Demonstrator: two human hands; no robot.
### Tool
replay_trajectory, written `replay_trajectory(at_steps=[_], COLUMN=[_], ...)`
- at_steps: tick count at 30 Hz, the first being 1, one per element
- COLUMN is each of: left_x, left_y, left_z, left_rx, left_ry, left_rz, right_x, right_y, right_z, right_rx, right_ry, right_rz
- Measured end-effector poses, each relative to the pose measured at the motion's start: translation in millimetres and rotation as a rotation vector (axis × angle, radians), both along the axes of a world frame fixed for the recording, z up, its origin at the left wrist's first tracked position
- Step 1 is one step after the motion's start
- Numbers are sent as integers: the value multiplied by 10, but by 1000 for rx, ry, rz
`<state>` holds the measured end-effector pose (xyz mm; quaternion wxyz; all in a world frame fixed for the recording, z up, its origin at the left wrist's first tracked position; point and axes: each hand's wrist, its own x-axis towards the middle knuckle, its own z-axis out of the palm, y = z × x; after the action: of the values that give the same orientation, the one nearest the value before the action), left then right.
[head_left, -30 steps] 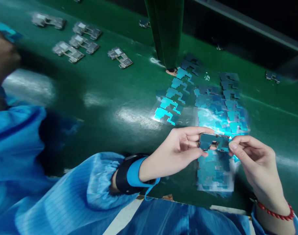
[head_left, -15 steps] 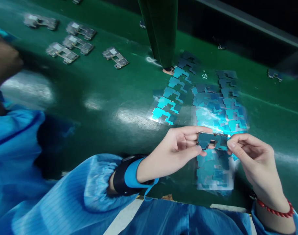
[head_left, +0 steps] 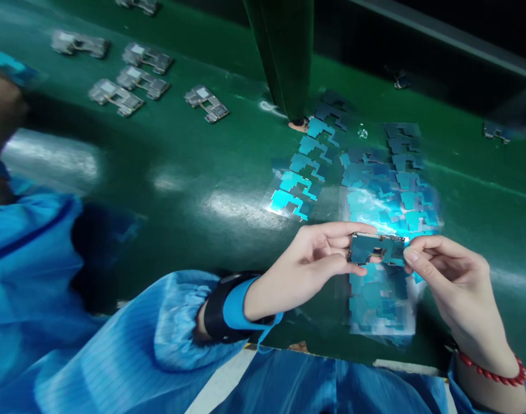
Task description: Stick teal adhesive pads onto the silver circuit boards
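Both my hands hold a small dark circuit board (head_left: pixel 363 248) with a teal face, a notch in its lower edge and small metal parts along its rim. My left hand (head_left: pixel 306 264) grips the board's left end, index finger along the top edge and thumb near the lower left corner. My right hand (head_left: pixel 457 282) pinches at the right end with thumb and forefinger; whether a thin film lies between those fingertips I cannot tell. Below the board lie overlapping clear sheets (head_left: pixel 377 316) bearing teal die-cut film pieces. Another strip of such film pieces (head_left: pixel 295 184) lies to their left.
Several circuit boards (head_left: pixel 116 98) rest on the green work surface (head_left: pixel 180 230) at upper left. More small boards (head_left: pixel 496 132) sit at the back right. A dark green post (head_left: pixel 289 57) stands behind the strip. At far left is another person's blue sleeve (head_left: pixel 30 241).
The board stays between my hands, which have shifted slightly right in the view. My left thumb has moved a little. The boards at the back right appear farther right.
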<state>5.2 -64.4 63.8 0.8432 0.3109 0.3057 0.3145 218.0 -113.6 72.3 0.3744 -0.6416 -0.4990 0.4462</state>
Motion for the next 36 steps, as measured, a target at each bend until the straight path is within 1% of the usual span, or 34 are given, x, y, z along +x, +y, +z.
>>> replay_trajectory(at_steps=[12,22,30,33,36], left_x=[-7,-3,8,4,0], left_y=[-4,-8,-9,-17,-16], left_z=[-12,0,14,24,21], left_rx=[31,20,15,28,62], left_ry=[7,13,-3,20,89], left_rz=[-15,-11,2,-1,-9], right_x=[8,-8,-17,-19,-19], right_y=[-3,11,18,20,17], right_z=[-19,-7,-2,-5,-7], right_rx=[7,10,19,17,13], right_ry=[-8,27,8,15,12], right_rz=[-4,0,-10,-14,-16])
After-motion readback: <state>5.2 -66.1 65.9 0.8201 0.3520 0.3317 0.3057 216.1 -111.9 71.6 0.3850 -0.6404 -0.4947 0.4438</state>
